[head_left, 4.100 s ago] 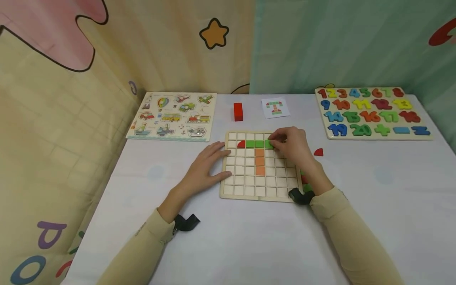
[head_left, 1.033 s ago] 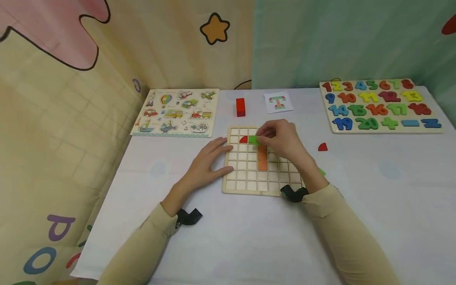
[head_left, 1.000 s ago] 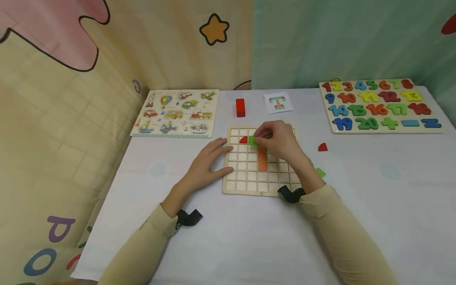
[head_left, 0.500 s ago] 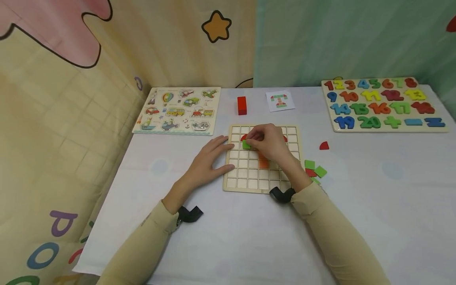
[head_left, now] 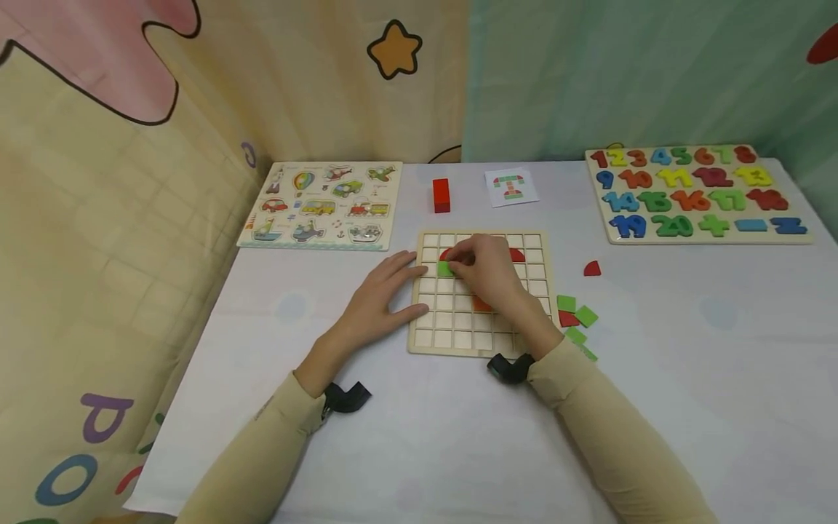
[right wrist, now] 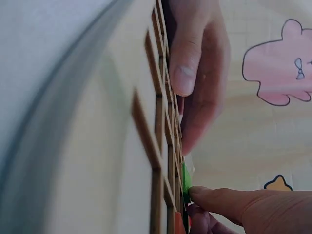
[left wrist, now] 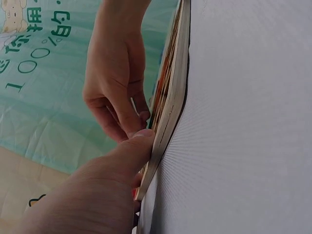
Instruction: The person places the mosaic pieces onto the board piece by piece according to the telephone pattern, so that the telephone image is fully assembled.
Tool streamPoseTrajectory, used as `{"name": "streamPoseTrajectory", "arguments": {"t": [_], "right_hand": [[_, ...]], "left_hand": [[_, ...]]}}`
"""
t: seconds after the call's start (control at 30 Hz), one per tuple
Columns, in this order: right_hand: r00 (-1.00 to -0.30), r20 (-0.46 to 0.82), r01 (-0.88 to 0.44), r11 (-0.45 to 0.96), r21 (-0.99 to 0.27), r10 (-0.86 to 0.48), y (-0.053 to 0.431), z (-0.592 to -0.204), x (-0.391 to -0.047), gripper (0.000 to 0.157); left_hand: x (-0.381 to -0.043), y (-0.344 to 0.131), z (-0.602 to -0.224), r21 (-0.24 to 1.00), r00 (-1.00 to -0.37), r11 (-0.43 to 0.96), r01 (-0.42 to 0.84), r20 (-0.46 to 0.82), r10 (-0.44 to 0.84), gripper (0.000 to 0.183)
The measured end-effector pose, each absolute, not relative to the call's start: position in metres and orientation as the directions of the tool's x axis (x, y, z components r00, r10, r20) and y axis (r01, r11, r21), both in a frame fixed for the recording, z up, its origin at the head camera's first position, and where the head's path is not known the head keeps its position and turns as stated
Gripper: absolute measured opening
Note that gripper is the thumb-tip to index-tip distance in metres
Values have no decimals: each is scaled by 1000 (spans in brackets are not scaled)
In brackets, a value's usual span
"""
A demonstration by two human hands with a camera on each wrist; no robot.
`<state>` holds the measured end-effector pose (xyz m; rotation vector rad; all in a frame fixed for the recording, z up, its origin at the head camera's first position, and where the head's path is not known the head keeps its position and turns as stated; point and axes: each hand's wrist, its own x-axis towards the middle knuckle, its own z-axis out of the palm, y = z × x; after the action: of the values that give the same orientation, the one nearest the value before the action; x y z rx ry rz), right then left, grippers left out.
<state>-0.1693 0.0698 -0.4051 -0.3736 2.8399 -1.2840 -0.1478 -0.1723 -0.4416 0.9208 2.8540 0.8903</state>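
A wooden grid board (head_left: 481,354) lies flat on the table. My left hand (head_left: 380,300) rests on its left edge, fingers spread. My right hand (head_left: 491,273) pinches a green square tile (head_left: 445,268) between thumb and fingers, at the cell just below the left red quarter-circle tile (head_left: 444,255). In the right wrist view the thumb touches that green tile (right wrist: 186,183). Another red quarter-circle tile (head_left: 517,255) sits at the row's right end. An orange square tile (head_left: 481,304) shows below my right hand, which hides the tiles between.
Several loose green tiles (head_left: 586,316) and a red tile (head_left: 568,319) lie right of the board, a red quarter-circle (head_left: 592,268) above them. Behind stand a red block (head_left: 441,196) and a pattern card (head_left: 511,188). A vehicle puzzle (head_left: 321,207) and number puzzle (head_left: 697,193) flank them.
My right hand has moved left and slightly nearer along the board, carrying the green tile to the cell below the left red piece. My left hand has stayed on the edge.
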Motion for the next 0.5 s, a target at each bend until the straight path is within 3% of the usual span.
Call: {"name": "streamPoseTrajectory", "arguments": {"t": [0.2,0.5], "right_hand": [[-965,122,-251,673,-696,-234,66,-404,-167,8],[-910,97,-370,686,-626,-403,63,-403,-168,19]], "left_hand": [[-147,-175,-442,521,-823,661,540,162,544,66],[-149,-176,-444,531,-820,651,542,167,547,65]]}}
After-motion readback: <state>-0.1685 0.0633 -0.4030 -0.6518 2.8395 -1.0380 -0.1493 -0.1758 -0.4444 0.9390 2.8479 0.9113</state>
